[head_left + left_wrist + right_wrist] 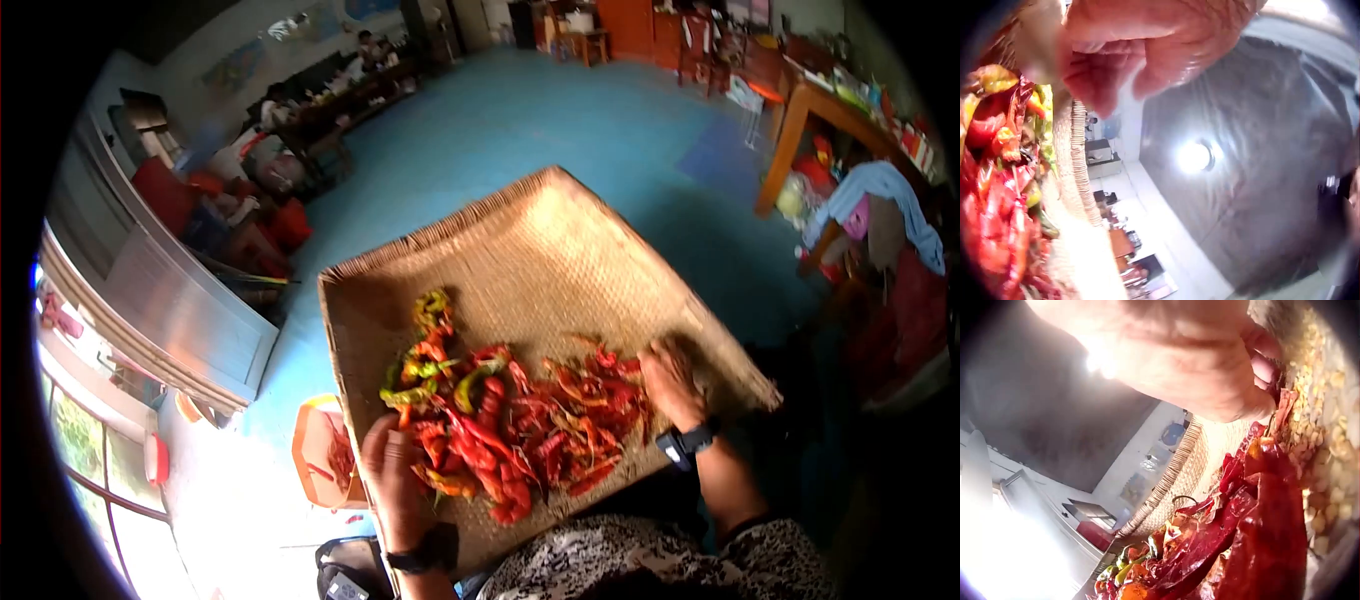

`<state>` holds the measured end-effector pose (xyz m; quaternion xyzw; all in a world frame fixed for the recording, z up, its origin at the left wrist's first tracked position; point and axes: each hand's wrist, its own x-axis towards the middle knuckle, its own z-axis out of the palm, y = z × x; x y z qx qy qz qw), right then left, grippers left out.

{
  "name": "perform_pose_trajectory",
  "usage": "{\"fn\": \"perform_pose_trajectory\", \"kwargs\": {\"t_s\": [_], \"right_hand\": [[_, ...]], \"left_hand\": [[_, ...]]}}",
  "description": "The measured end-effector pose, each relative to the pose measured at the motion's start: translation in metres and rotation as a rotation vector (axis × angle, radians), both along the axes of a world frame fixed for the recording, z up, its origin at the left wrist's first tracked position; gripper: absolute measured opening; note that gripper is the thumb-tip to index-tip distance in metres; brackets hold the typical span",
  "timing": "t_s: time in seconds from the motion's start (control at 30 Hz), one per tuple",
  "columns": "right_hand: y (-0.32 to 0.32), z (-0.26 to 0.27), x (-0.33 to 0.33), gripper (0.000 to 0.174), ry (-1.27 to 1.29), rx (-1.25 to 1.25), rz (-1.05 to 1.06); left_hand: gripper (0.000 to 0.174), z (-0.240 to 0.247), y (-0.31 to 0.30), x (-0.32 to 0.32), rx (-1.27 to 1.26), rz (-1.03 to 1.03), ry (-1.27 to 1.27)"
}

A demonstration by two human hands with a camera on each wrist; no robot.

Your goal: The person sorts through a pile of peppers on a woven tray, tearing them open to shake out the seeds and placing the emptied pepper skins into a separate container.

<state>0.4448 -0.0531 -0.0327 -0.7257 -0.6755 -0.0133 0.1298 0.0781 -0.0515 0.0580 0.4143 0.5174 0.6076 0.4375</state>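
Observation:
A woven basket tray (510, 260) holds a heap of red dried chili peppers (570, 410), with fresher red and green chilies (480, 385) on its left side. At the right edge of the heap is my right hand (672, 385); in the right wrist view its curled fingers and thumb (1260, 403) pinch at a dried chili (1284, 407). My left hand (393, 470) is at the tray's left side, beside the chilies. The left wrist view shows its fingers (1100, 84) loosely bent near the woven rim (1080, 156), nothing between them and the thumb.
Loose pale seeds (1329, 425) lie on the tray by my right hand. An orange container (318, 455) with red chilies stands on the floor to the left. A white door (190, 290) stands beyond it. A wooden table (800, 130) is at the far right.

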Motion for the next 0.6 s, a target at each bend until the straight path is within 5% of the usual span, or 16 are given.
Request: {"fn": "perform_pose_trajectory", "kwargs": {"t_s": [0.2,0.33,0.47,0.6], "right_hand": [[-0.015,0.017,-0.006,0.004,0.101,0.175,0.007],[-0.039,0.053,-0.051,0.009,0.595,0.219,0.036],[-0.057,0.049,-0.095,0.015,0.983,0.054,0.3],[-0.059,0.037,-0.114,0.019,1.011,0.083,0.347]], "left_hand": [[0.024,-0.018,-0.013,0.047,0.043,-0.426,0.244],[0.03,-0.029,-0.025,0.084,0.077,-0.576,0.411],[0.028,-0.037,-0.032,0.099,-0.079,-0.722,0.274],[0.011,-0.036,-0.034,0.092,-0.22,-0.64,-0.261]]}}
